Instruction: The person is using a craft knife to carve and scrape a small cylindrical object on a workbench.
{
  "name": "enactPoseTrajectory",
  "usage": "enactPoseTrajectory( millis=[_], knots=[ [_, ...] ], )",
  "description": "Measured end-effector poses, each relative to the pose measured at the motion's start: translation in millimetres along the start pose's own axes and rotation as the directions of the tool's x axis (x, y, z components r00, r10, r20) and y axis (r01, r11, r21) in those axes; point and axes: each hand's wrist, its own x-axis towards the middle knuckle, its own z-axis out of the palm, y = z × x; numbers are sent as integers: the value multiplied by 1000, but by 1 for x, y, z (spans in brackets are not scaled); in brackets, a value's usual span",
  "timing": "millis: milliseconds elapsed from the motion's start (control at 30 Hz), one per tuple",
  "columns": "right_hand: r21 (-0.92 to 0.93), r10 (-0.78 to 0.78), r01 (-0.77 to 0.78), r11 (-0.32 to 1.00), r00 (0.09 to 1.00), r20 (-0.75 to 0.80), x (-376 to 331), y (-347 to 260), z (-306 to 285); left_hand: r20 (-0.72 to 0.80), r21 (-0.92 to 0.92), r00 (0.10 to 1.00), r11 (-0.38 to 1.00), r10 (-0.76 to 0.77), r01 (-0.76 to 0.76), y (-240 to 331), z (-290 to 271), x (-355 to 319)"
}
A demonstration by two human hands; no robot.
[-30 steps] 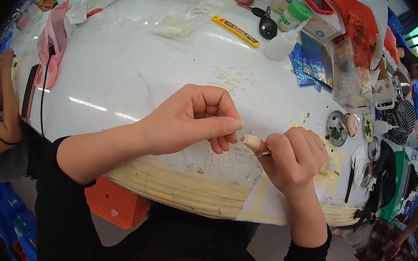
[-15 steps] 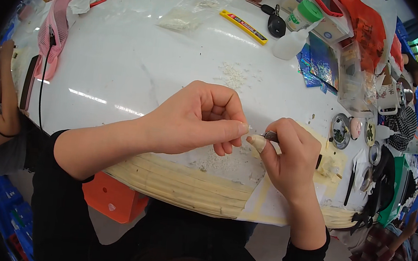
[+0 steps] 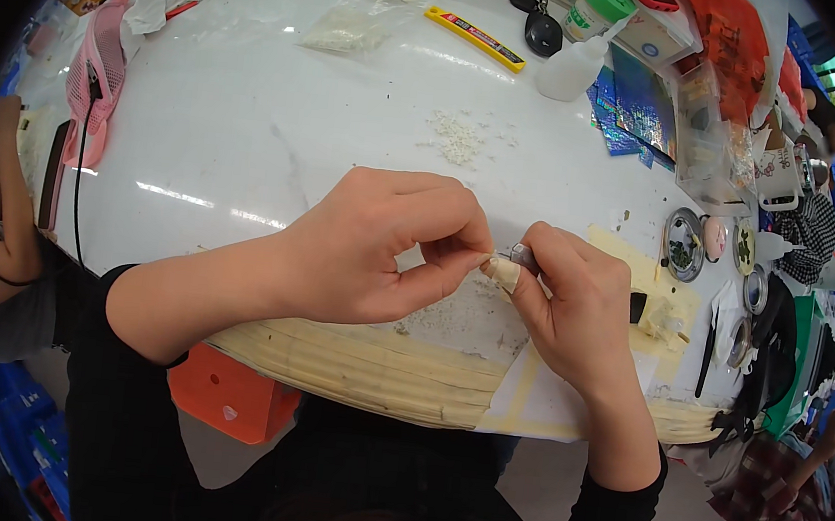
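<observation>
Tiny item [image 3: 490, 261] mostly hidden, pinched between both hands, perhaps metal

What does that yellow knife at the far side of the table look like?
The yellow knife is a slim utility cutter, seemingly plastic, with a darker strip along its length. It lies flat and slanted on the white table, far from both hands. A black key fob lies just beyond its right end and a clear bag of pale bits to its left. Nothing touches it. Whether its blade is out cannot be told.

Both forearms enter from near edge, black sleeves pushed up. Left hand [image 3: 379, 247] curled, thumb and fingertips pinched together, meeting right hand [image 3: 574, 306], likewise curled in pinch, taped fingertip.
</observation>
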Motion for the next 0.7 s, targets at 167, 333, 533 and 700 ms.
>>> enactPoseTrajectory(
  millis=[167,333,533,700],
  knots=[
    [-14,12,-12,1000,1000,9,0,-1,-1,23,92,997,993,78,-80,0,-2,2],
    [-51,-4,6,999,999,41,0,-1,-3,45,111,996,990,79,-84,-1,-3,1],
    [-54,-15,19,998,998,66,-1,-1,-4,71,108,992,988,102,-109,-3,-4,1],
    [-72,-29,33,997,998,48,-2,1,-2,84,106,992,989,98,-106,-2,-5,2]
  ],
)
